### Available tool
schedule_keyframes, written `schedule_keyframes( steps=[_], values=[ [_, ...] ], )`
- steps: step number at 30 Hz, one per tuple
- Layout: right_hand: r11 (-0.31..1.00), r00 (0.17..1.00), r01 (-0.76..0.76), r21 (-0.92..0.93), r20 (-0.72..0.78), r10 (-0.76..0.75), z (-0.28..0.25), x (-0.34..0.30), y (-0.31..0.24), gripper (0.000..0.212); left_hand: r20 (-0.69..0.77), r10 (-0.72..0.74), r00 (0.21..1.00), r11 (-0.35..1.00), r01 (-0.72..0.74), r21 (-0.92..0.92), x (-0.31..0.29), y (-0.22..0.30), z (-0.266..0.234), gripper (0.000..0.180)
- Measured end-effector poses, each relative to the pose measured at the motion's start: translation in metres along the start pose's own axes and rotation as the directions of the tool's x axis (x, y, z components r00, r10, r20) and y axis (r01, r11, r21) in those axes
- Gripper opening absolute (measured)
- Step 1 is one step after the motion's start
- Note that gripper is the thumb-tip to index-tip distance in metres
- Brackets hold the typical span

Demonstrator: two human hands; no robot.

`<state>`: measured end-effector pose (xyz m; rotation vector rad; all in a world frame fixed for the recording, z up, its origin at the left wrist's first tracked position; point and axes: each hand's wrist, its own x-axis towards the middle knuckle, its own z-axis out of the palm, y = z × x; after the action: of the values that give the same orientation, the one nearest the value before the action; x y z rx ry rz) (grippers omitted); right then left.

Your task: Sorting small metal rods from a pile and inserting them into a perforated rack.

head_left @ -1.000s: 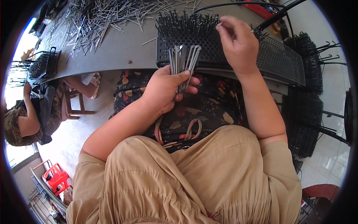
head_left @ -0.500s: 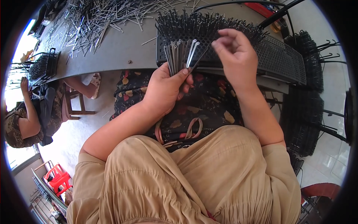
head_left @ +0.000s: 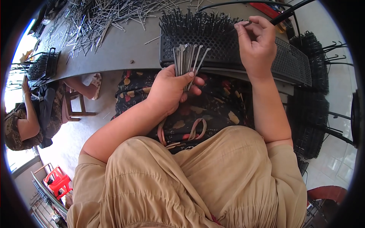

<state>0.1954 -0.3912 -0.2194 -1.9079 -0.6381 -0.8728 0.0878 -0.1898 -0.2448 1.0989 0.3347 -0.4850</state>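
My left hand [head_left: 163, 89] grips a fanned bunch of thin grey metal strips [head_left: 184, 59], held upright with the thumb across them. Small holes show in their upper ends, and two strips lean out to the right. My right hand [head_left: 259, 49] is raised over the right part of a black perforated metal rack [head_left: 213, 45]. Its thumb and fingers pinch a small dark piece [head_left: 247, 24], apparently the end of a strip, mostly hidden by the fingers. Many dark strips [head_left: 194, 23] stand packed upright in the rack just left of this hand.
A large pile of loose metal strips [head_left: 102, 22] covers the grey table [head_left: 114, 57] at the far left. Black racks of dark hooked pieces [head_left: 310, 102] stand at the right. Another person [head_left: 28, 117] sits at the left by a smaller rack [head_left: 43, 66]. A red stool [head_left: 57, 181] is lower left.
My right hand has moved right and away from me, from beside the bunch to over the rack. The left hand stays in place, its strips now slightly more upright.
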Motion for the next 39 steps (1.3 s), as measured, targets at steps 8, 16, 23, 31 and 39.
schedule_keyframes(
  steps=[8,16,23,31,39],
  values=[
    [0.879,0.951,0.308,-0.363,0.109,-0.288,0.002,0.007,0.016,0.022,-0.013,-0.011,1.0,1.0,0.011,0.027,0.001,0.0,0.002,0.008],
    [0.901,0.935,0.32,-0.294,0.25,-0.25,0.002,0.005,0.011,0.013,-0.007,0.006,1.0,0.999,-0.006,0.039,0.002,-0.002,0.003,0.007],
    [0.74,0.778,-0.616,0.271,0.359,0.516,0.001,-0.022,-0.043,0.024,0.011,0.109,0.994,0.994,-0.109,-0.017,-0.005,-0.002,0.004,0.008],
    [0.367,0.525,-0.845,0.388,0.732,0.435,-0.018,-0.02,-0.051,0.021,0.306,0.015,0.952,0.962,0.07,-0.265,-0.013,0.007,0.007,0.011],
    [0.558,0.701,-0.713,0.424,0.424,0.573,-0.021,-0.016,-0.033,0.021,0.165,-0.034,0.986,0.987,0.06,-0.152,-0.009,0.004,0.005,0.008]
  ],
)
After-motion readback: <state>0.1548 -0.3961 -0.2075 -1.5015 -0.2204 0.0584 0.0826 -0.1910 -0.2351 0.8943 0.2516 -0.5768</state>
